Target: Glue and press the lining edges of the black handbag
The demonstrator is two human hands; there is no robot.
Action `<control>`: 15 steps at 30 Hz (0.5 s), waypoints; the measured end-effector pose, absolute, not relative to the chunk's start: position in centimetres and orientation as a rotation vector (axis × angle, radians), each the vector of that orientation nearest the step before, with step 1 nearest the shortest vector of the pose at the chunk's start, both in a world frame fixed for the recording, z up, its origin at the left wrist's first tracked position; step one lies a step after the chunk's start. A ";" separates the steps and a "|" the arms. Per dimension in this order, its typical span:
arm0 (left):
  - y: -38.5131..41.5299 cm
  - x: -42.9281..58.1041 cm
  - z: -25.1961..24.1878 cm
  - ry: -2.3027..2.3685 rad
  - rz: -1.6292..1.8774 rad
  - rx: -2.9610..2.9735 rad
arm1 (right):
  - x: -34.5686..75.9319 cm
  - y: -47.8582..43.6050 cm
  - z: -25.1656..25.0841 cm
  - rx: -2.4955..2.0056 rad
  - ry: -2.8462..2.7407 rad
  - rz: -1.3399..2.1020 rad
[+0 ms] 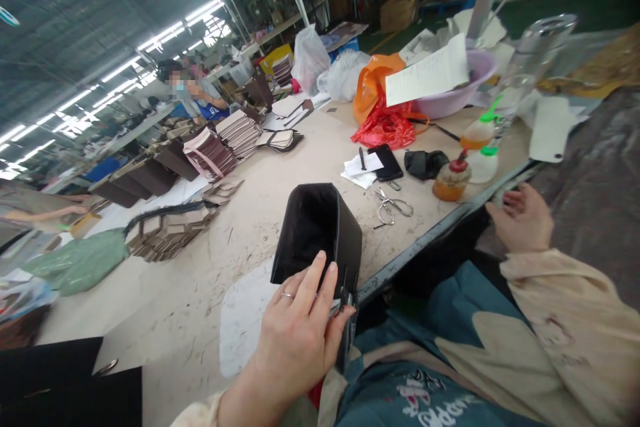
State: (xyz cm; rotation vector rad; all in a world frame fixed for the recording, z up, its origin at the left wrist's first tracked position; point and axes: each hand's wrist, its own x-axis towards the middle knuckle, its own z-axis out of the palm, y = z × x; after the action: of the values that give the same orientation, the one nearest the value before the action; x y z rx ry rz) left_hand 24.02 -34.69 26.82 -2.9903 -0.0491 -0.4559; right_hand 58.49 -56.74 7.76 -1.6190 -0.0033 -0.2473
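A black box-shaped bag stands at the table's near edge, its open top showing a dark fabric lining. My left hand is closed over its near rim, with the fingers on the upper side and the thumb at a narrow dark part by the edge. Off to the right, beside the table edge, my right hand has its fingers curled in. Whatever those fingers hold, if anything, I cannot make out. Under the bag's left side lies a pale sheet.
Scissors, a black phone and squeeze bottles lie right of the bag. Farther off are a red plastic bag and a purple basin. Stacked brown pieces sit left. A co-worker is behind.
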 end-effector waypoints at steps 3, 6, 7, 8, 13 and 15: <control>-34.7 23.9 26.6 -0.028 -0.434 -2.978 | 53.6 -56.2 9.1 -1.606 -0.177 -0.278; -34.7 23.8 26.5 -0.001 -0.441 -2.948 | 49.1 -53.8 11.8 -1.611 -0.479 -0.107; -34.7 23.8 26.6 0.002 -0.437 -2.938 | 47.9 -52.6 13.0 -1.608 -0.573 -0.059; -34.8 23.7 26.6 0.006 -0.431 -2.929 | 46.9 -51.3 14.3 -1.602 -0.686 -0.023; -34.9 23.3 27.0 0.005 -0.384 -2.879 | 45.3 -44.7 19.8 -1.378 -1.378 -0.214; -34.9 23.1 27.1 0.011 -0.369 -2.861 | 45.4 -42.5 20.8 -1.273 -1.524 -0.261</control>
State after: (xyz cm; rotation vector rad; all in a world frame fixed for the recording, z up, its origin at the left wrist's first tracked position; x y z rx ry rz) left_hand 23.08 -34.93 27.08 -2.8605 0.0109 -0.3687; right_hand 45.44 -42.50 20.78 -1.2735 -1.5244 -0.2609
